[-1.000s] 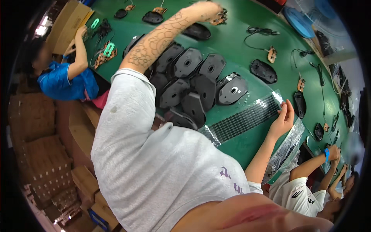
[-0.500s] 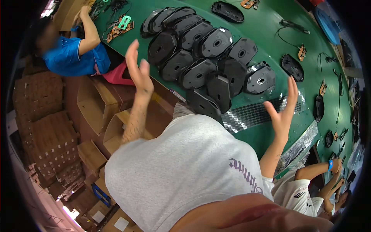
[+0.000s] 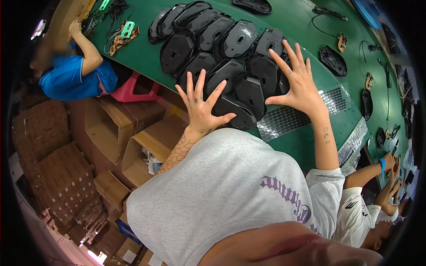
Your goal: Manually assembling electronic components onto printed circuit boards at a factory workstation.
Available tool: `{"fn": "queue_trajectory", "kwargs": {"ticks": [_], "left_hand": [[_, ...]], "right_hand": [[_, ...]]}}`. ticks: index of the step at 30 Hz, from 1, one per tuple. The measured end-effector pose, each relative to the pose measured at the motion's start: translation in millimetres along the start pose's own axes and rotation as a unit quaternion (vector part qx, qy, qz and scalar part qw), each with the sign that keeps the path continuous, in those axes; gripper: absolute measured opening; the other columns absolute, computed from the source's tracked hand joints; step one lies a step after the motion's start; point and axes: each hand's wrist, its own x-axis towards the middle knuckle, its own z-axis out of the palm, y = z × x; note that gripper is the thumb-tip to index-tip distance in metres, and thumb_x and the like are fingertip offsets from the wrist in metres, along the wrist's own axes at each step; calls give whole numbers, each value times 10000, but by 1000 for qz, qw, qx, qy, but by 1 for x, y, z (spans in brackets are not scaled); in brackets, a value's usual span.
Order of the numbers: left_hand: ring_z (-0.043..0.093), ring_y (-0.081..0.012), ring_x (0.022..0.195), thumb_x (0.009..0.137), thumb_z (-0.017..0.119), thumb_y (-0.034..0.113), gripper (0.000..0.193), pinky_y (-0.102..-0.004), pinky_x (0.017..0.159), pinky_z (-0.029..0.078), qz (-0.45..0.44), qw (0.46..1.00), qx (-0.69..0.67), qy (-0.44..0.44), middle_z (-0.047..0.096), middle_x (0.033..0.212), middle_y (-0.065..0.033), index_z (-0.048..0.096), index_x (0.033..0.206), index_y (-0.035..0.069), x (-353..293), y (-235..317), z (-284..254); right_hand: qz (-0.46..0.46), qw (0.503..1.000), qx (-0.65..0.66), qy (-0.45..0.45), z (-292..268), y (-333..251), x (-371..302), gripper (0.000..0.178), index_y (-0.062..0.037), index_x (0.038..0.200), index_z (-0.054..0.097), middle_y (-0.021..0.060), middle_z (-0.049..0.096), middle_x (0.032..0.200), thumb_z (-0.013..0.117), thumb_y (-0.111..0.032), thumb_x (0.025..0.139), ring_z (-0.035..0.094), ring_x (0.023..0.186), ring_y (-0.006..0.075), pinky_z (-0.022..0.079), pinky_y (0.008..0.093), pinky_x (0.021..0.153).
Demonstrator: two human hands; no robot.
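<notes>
A pile of black plastic computer mouse shells (image 3: 239, 39), several with an oval hole in the middle, covers the near part of the green table (image 3: 293, 13). My left hand (image 3: 202, 111) is spread over the pile's near left edge, palm down, holding nothing. Over the right side of the pile, my right hand (image 3: 304, 88) is also spread, its fingertips at a shell (image 3: 269, 41). Whether either hand presses on the shells cannot be made out. Beside my right wrist lies a clear sheet (image 3: 284, 124) with rows of small dark pads, partly hidden by that hand.
Orange circuit boards (image 3: 341, 43), black cables and single black shells (image 3: 333, 61) lie farther right. A person in blue (image 3: 80, 75) sits at left by a pink stool (image 3: 133, 91). Open cartons (image 3: 104, 128) stand below the table's left edge. Another person's arm (image 3: 364, 174) is at right.
Both hands have come down from raised positions beside the pile to over the shells, the left moving right and the right moving left. The view has shifted slightly.
</notes>
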Motion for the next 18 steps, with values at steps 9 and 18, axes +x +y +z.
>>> {"fn": "queue_trajectory", "kwargs": {"ticks": [9,18], "left_hand": [[47,-424,1475,750,520,815,828,-728,1066,-74,-14,1000,-4,15,187,1586,-174,575,1360,258,6,-4,5],[61,-417,1474,756,494,825,833,-717,1077,-65,-18,999,0,41,192,1584,-178,574,1361,258,15,-10,18]], "right_hand": [[-17,1000,1,-1,4,-1,10,1180,-289,1493,379,64,159,1616,782,-716,469,89,1487,389,154,708,1115],[-24,1000,17,10,15,6,14,1109,-314,1490,374,70,164,1614,773,-698,530,105,1480,401,166,717,1105]]}}
